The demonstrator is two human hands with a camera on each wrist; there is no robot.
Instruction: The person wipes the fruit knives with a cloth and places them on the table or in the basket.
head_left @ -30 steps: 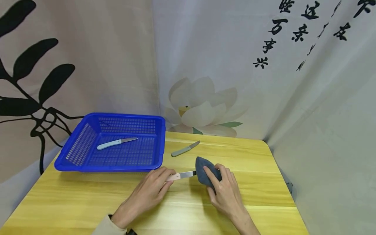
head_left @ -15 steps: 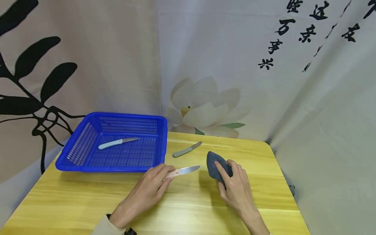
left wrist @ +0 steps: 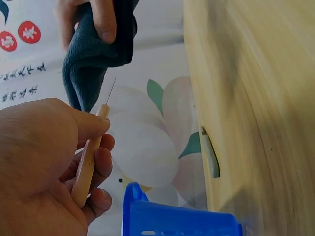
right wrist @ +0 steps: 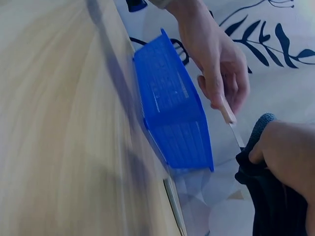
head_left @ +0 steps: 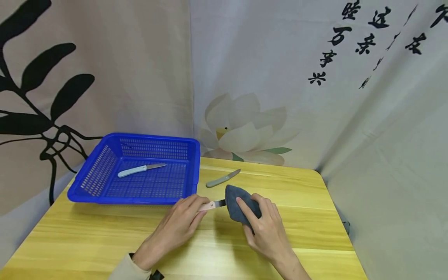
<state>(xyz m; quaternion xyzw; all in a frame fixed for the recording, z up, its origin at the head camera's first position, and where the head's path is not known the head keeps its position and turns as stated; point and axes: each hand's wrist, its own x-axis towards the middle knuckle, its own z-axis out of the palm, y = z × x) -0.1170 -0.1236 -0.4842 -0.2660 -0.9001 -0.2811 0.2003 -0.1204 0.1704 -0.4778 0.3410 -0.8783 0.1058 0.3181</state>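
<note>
In the head view my left hand (head_left: 178,221) grips the pale pink handle of a knife (head_left: 207,206), held above the table with the blade pointing right. My right hand (head_left: 264,225) holds a folded dark grey-blue cloth (head_left: 239,202) round the blade, so most of the blade and its tip are hidden. The left wrist view shows the thumb and curled fingers on the knife handle (left wrist: 87,164), with the cloth (left wrist: 93,54) at the blade. In the right wrist view, a short stretch of blade (right wrist: 237,134) shows between handle and cloth.
A blue plastic basket (head_left: 133,200) stands at the table's back left, with a light-blue-handled knife (head_left: 140,170) lying inside. Right of it, a grey-green-handled knife (head_left: 222,179) lies on the wooden table (head_left: 315,233). Printed curtains hang behind and at the right.
Half a second ago the cloth was off to the right and the whole blade was bare. Since then my right hand has moved left, bringing the cloth back over the blade.
</note>
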